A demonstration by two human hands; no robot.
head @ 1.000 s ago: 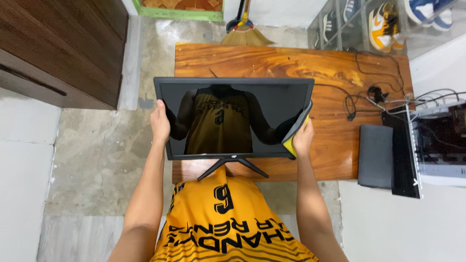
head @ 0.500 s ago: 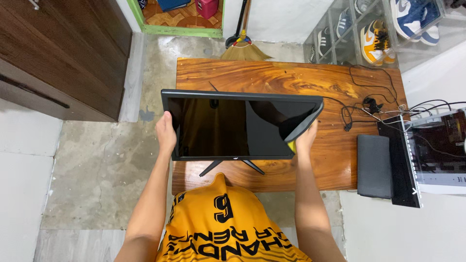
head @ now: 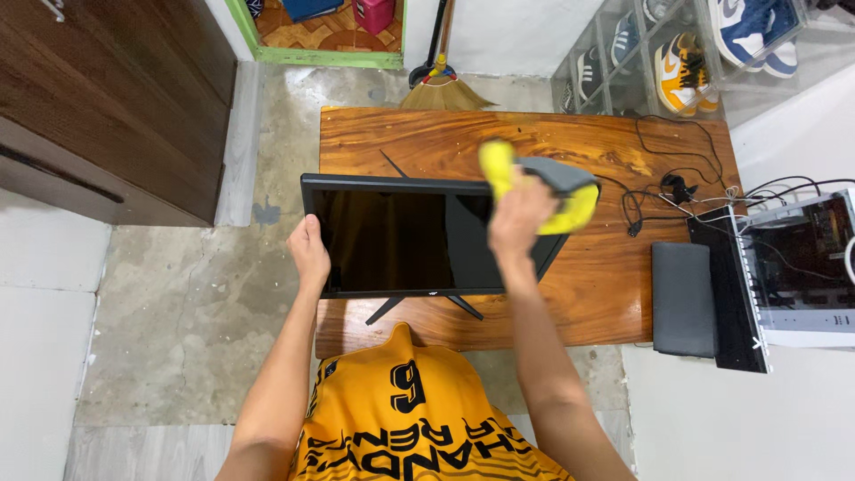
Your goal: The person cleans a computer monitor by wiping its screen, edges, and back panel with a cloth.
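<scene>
**Monitor on wooden counter, cloth raised to its upper edge**

Item 1. Flat black monitor point(head: 401, 240), screen dark, standing on its V-shaped stand point(head: 423, 307) at the near part of the wooden counter point(head: 614, 294).

Item 2. Left hand point(head: 309, 252): fingers wrapped shut on the monitor's left edge, thumb on the front bezel, steadying it. Position unchanged from half a second ago.

Item 3. Right hand point(head: 517, 214): fingers bunched shut on a yellow-and-grey cloth point(head: 543, 183). Half a second ago this hand gripped the monitor's right edge with the cloth draped over the corner; now it has let go of the edge and lifted the cloth in front of the upper right of the screen. Judged: support rests on the left hand and the stand alone, and the cloth is placed for wiping the panel.

Item 4. Surroundings: tangled black cables point(head: 659, 183) on the counter's right end; a dark grey pad point(head: 684, 298) and an open white computer case point(head: 802, 267) just beside it; a broom point(head: 441, 85) behind; shoes on a clear rack point(head: 686, 49).
</scene>
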